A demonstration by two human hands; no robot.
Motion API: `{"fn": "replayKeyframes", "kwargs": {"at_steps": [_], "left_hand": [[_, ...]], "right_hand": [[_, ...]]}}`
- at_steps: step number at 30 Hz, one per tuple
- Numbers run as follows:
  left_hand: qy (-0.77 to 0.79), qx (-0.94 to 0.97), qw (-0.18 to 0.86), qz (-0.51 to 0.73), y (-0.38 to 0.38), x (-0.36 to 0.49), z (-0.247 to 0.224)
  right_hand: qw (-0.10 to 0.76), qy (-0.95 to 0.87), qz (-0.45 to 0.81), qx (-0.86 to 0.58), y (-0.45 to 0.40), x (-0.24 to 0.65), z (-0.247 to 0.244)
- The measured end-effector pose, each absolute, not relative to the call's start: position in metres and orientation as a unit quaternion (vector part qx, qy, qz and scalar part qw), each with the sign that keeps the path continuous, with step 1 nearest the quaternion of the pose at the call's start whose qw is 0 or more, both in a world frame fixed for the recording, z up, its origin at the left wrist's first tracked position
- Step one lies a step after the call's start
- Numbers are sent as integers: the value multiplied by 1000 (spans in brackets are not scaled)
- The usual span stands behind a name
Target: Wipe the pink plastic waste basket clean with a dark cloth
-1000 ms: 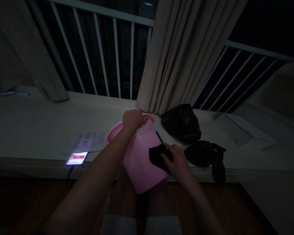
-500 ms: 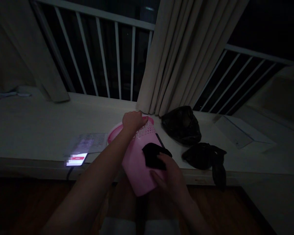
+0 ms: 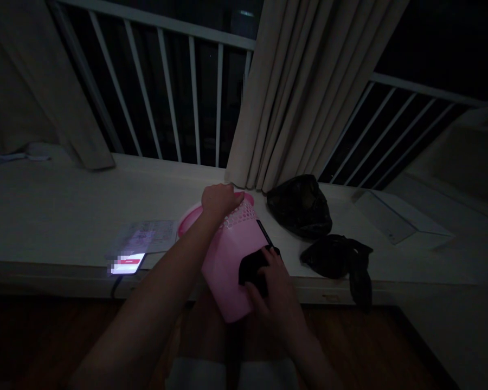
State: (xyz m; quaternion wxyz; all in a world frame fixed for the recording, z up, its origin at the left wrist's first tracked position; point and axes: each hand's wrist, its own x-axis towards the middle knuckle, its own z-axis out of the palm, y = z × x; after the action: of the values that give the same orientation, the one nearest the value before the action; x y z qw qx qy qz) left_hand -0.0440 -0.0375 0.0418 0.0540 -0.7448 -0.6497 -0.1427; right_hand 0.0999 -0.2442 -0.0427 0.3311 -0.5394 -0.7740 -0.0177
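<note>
A pink plastic wastebasket (image 3: 225, 271) with a lattice band below its rim is tilted, its mouth toward the window and its base toward me. My left hand (image 3: 220, 200) is closed over the rim. My right hand (image 3: 270, 279) presses a black cloth (image 3: 252, 268) to the basket's outer wall, with fingers and thumb bent around the cloth. A thin dark object (image 3: 264, 232) lies just right of the basket; I cannot tell what it is.
On the white sill (image 3: 65, 216) are a lit phone (image 3: 128, 264), a printed sheet (image 3: 146, 236), a black plastic bag (image 3: 300, 208), a second black bag (image 3: 329, 257) hanging over the edge, and a white box (image 3: 404, 225). Behind are a curtain (image 3: 296, 92) and railings (image 3: 193, 97).
My right hand has shifted slightly with the black cloth across the basket's side, its fingers now higher over the cloth. My left hand stays on the rim.
</note>
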Motion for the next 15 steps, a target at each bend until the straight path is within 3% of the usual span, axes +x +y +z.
{"fn": "replayKeyframes", "kwargs": {"at_steps": [7, 15], "left_hand": [[-647, -747, 41, -150, -36, -44, 41], [-647, -746, 55, -148, -36, -41, 40]], "right_hand": [[213, -822, -54, -526, -235, 109, -45], [195, -829, -47, -522, -237, 112, -45]]}}
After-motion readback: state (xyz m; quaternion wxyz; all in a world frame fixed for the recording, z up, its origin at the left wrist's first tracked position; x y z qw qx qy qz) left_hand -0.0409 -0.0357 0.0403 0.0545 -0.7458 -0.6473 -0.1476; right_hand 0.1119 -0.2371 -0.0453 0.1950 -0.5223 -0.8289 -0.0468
